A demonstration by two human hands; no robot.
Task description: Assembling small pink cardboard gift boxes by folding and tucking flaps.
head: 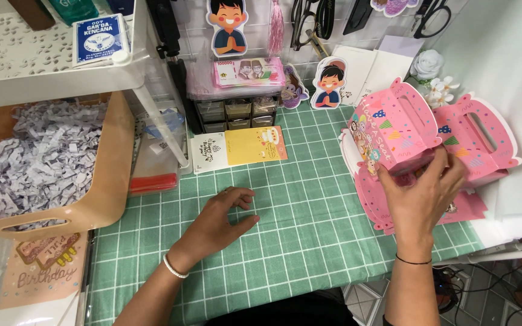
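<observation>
Now the action sits at the right of the frame: the right hand (pixel 421 196) is clamped on the lower edge of a pink gift box (pixel 394 130), fingers curled over its bottom corner. The box stands tilted, its handle top pointing to the upper right, its long side running from lower left to upper right. Just behind it, further right, stands a second pink box (pixel 478 139), and flat pink cutouts (pixel 466 208) lie under both. The left hand (pixel 222 220) is well apart, resting on the green checked tabletop (pixel 309 229) at centre frame, fingers loosely spread, holding nothing. So the right hand is plainly the nearer one; the box lies to the right of the left hand.
</observation>
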